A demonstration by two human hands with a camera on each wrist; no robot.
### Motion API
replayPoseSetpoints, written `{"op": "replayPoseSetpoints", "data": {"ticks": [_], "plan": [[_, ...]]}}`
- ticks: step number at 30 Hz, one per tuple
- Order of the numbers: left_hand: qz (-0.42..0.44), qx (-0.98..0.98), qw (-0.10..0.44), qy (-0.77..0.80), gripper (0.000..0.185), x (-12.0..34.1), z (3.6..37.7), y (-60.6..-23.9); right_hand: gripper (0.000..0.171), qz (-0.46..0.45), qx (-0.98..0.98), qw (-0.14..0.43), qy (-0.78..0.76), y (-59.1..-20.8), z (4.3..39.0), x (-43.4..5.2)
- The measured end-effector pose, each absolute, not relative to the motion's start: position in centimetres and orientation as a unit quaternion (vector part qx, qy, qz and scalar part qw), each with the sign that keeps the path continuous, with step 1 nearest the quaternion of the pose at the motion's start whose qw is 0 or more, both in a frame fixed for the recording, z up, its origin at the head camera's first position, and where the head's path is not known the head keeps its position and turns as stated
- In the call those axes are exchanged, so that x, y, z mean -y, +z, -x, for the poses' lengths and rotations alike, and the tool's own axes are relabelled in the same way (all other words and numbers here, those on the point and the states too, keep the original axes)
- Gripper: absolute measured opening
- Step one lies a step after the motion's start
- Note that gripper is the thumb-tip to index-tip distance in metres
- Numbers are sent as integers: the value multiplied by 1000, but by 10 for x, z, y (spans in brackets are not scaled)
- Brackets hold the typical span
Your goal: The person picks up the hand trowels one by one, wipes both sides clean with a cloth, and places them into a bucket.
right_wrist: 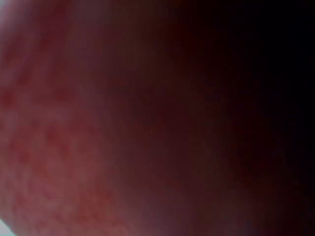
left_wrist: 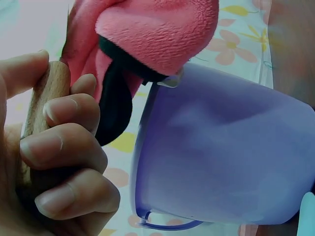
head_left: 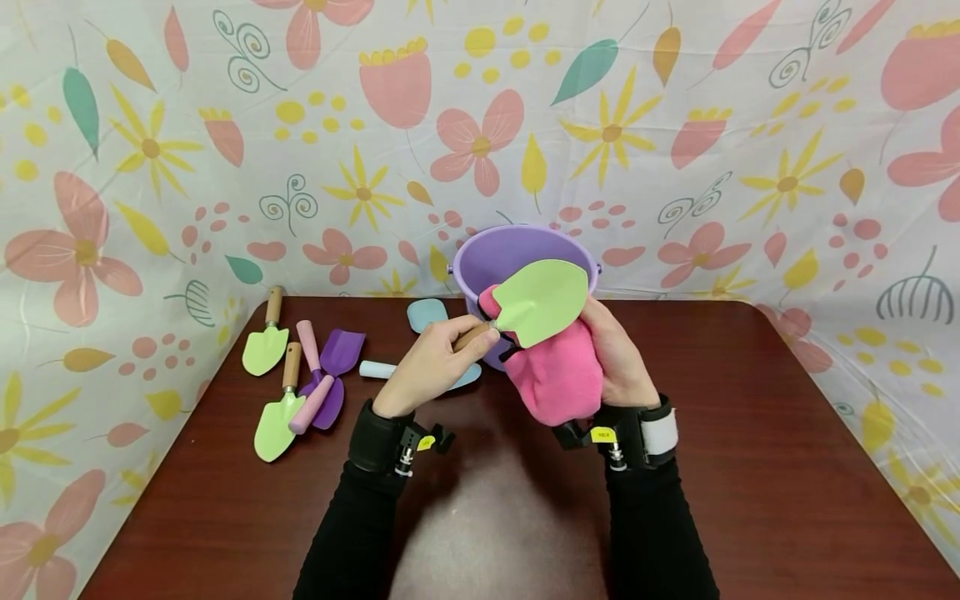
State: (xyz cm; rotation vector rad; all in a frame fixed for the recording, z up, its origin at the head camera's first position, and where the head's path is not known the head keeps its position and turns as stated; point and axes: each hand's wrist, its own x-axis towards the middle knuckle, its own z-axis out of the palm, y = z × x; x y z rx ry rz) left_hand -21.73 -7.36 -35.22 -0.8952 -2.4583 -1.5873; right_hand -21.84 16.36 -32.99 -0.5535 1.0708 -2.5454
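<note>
My left hand (head_left: pixel 429 364) grips a hand trowel by its wooden handle (left_wrist: pixel 47 98), the fingers curled round it. The trowel's light green blade (head_left: pixel 546 298) points up to the right, over the purple bucket's opening. My right hand (head_left: pixel 621 357) holds a fuzzy pink cloth (head_left: pixel 561 385) with black trim, just behind and below the blade. Most of the right fingers are hidden by the cloth. In the left wrist view the cloth hangs beside the bucket (left_wrist: pixel 221 147). Blurred pink fabric (right_wrist: pixel 54 162) and darkness fill the right wrist view.
Two green trowels (head_left: pixel 273 429) with wooden handles and two purple shovels (head_left: pixel 342 352) with pink handles lie at the table's left. Pale blue tools (head_left: pixel 377 369) lie partly behind my left hand. A flowered curtain (head_left: pixel 480 100) borders the brown table (head_left: pixel 765 467).
</note>
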Motion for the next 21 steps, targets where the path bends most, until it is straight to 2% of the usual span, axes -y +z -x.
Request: {"op": "replayPoseSetpoints", "data": {"ticks": [9,21], "plan": [[283,811,42,-510,37,74,219,-353,23,179,-419,139,-879,-329,216,-170],[277,816,29,-506,37,75,224,-359,27,174,-411,116,-887,-322,213,-186]]}}
